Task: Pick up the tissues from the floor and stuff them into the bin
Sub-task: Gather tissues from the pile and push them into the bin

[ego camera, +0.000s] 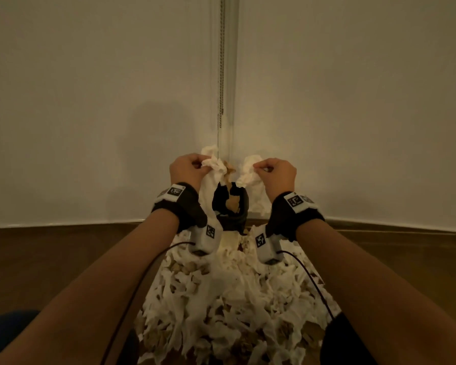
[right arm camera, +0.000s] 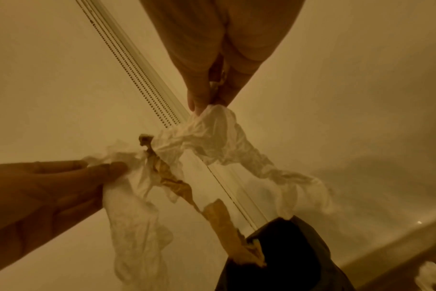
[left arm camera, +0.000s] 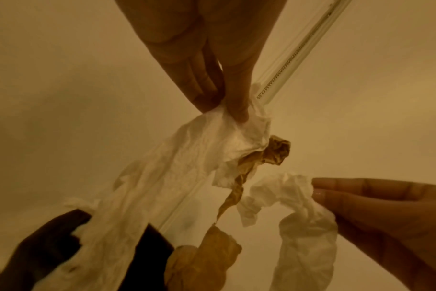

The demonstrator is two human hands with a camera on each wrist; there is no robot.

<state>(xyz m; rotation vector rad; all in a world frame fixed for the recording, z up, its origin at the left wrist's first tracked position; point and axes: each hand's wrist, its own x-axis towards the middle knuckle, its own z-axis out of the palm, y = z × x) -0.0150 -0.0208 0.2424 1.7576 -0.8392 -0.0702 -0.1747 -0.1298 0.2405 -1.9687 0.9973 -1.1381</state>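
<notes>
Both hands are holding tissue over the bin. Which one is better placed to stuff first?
Left, probably. The left hand pinches a white tissue whose tail already hangs at the bin mouth. The right hand's tissue hangs nearer the bin's far right rim. Close call.

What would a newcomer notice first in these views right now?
Both hands are raised over the black bin by the wall: the left hand pinches a long white tissue tangled with a brown one, the right hand another white tissue. A heap of tissues covers the floor below.
</notes>
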